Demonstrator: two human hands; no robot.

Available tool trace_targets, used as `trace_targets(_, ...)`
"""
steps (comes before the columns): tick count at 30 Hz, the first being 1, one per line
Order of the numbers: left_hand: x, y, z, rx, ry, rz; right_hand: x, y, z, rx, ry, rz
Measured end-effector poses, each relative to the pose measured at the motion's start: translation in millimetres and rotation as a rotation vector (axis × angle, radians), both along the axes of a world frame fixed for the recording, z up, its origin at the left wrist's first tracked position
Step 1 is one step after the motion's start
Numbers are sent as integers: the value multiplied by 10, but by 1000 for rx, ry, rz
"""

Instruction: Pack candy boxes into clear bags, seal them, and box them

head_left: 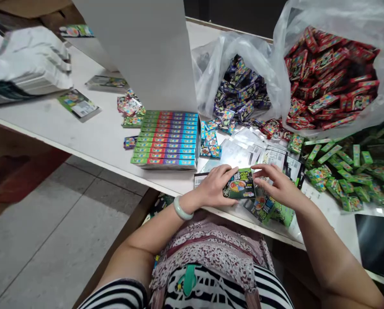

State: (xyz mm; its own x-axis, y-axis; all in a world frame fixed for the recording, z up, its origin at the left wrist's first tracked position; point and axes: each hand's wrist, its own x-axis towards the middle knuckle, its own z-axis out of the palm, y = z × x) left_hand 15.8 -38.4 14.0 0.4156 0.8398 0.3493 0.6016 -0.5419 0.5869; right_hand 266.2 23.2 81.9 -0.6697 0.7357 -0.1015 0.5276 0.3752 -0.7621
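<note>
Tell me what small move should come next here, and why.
Probably the right-hand grip should pinch the dark packet by its right edge: the thumb and forefinger are apart beside that edge, while the left-hand grip holds the opposite side.

Grey floor tiles point(50, 227) below white table point(108, 133)

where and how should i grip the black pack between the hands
Probably its left end, coming from the left, as the left hand does: the black pack is flat, narrow enough for one hand to span, with much of its printed face uncovered.
</note>
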Motion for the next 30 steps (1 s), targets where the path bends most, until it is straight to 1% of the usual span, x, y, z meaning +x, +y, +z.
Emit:
trace_targets(2, -26, 18, 6, -19, -49, 46, -66, 132, 59, -122, 65, 61)
trace_targets(3, -42, 28, 14, -29, -72, 64, -96, 246, 78, -165, 101, 84)
trace_targets(4, -59, 38, 25, -35, -90, 77, -132, 398, 83, -167, 141, 67)
trace_targets(5, -76, 46, 37, -38, -102, 82, -181, 588, 68, -125, 177, 10)
trace_targets(6, -90, 53, 50, -40, -112, 83, -247, 808, 30, -38, 222, -97)
trace_targets(7, -99, 56, 65, -43, -121, 82, -334, 1045, -32, 95, 265, -239)
trace_targets(8, -104, 58, 82, -49, -130, 82, -439, 1287, -115, 201, 251, -342)
trace_targets(9, -105, 58, 99, -56, -139, 81, -559, 1517, -213, 271, 191, -402)
trace_targets(11, -99, 56, 137, -66, -154, 72, -818, 1898, -423, 337, 38, -419)
trace_targets(12, -97, 56, 155, -69, -155, 66, -942, 2037, -521, 374, -14, -427)
trace_targets(14, -102, 59, 188, -70, -147, 56, -1142, 2214, -677, 415, -72, -461)
trace_targets(16, -126, 67, 210, -65, -132, 66, -1241, 2280, -760, 426, -65, -485)
trace_targets(17, -142, 71, 215, -60, -125, 76, -1244, 2282, -773, 424, -47, -479)
trace_targets(19, -176, 80, 217, -47, -118, 93, -1156, 2225, -742, 429, -11, -441)
trace_targets(21, -199, 85, 205, -42, -112, 104, -956, 2069, -646, 476, 17, -389)
trace_targets(22, -202, 87, 195, -43, -108, 106, -823, 1948, -576, 515, 32, -359)
trace_targets(24, -194, 92, 166, -45, -95, 105, -522, 1622, -406, 598, 69, -295)
trace_targets(26, -168, 103, 132, -44, -75, 99, -213, 1220, -213, 646, 111, -236)
trace_targets(28, -131, 121, 103, -27, -45, 89, 64, 806, -20, 662, 153, -198)
trace_targets(30, -89, 140, 91, 5, -4, 55, 292, 444, 150, 628, 185, -130)
